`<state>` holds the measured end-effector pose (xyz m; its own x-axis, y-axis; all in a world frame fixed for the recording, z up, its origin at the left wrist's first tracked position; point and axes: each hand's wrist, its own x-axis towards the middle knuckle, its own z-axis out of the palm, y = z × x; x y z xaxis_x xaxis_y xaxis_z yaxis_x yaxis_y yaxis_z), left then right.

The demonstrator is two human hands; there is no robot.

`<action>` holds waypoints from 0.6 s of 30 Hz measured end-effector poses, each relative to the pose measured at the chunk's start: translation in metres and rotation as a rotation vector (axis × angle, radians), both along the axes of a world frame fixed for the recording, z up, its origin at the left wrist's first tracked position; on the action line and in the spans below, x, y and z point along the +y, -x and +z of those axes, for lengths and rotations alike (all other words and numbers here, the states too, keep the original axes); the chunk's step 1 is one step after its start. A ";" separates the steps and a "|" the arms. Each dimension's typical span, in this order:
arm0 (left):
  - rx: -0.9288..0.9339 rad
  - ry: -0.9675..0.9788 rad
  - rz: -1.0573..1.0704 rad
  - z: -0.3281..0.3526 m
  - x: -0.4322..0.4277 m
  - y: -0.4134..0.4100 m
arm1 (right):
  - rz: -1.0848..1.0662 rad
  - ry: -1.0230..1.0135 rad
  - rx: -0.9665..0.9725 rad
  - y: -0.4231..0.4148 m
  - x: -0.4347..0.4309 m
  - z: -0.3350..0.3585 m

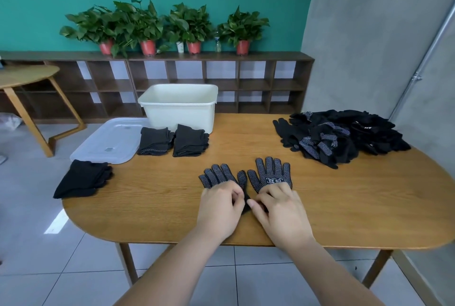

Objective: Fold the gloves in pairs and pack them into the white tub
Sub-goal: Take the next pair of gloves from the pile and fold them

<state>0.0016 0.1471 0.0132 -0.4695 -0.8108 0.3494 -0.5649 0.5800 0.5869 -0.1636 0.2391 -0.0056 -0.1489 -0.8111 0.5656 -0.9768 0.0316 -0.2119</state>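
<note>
Two black gloves with white dots lie side by side, fingers pointing away: the left glove [216, 175] and the right glove [270, 174]. My left hand [220, 207] covers the left glove's cuff, its fingers curled and pinching black fabric between the gloves. On the right glove's cuff lies my right hand [278, 209], pinching the same spot. The white tub [181, 108] stands at the table's far edge. Three stacks of folded gloves [155, 140] [189, 140] [82, 179] lie on the left. A loose glove pile [344, 133] sits at the far right.
A clear plastic lid [110, 142] lies left of the tub, overhanging the wooden table [344, 202]. Behind it are a low shelf with potted plants [147, 25] and a second table [24, 76]. A grey wall rises on the right.
</note>
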 end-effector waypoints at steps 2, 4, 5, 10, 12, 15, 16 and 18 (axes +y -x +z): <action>0.078 -0.042 -0.025 -0.006 0.000 0.001 | 0.027 -0.033 -0.029 0.002 0.000 0.001; 0.082 0.031 -0.009 -0.013 0.000 0.000 | 0.041 -0.059 -0.087 0.005 0.000 0.001; 0.098 0.062 0.009 -0.015 -0.001 -0.001 | 0.044 -0.064 -0.115 0.006 0.000 0.001; 0.088 0.060 0.039 -0.017 -0.004 -0.003 | 0.060 -0.004 -0.311 0.006 0.006 0.006; 0.027 0.057 0.016 -0.016 -0.003 -0.003 | 0.042 0.034 -0.410 0.004 0.010 0.010; -0.057 0.076 -0.006 -0.016 -0.003 -0.001 | 0.032 0.064 -0.563 0.003 0.014 0.016; -0.080 0.079 -0.004 -0.016 -0.002 0.000 | 0.037 0.066 -0.601 0.003 0.015 0.019; -0.106 0.076 -0.002 -0.015 -0.001 0.001 | 0.050 0.073 -0.658 0.003 0.018 0.028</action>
<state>0.0011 0.1456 -0.0013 -0.5082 -0.7832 0.3583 -0.6205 0.6215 0.4784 -0.1664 0.2575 0.0228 -0.4451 -0.7893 0.4230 -0.6426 -0.0475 -0.7647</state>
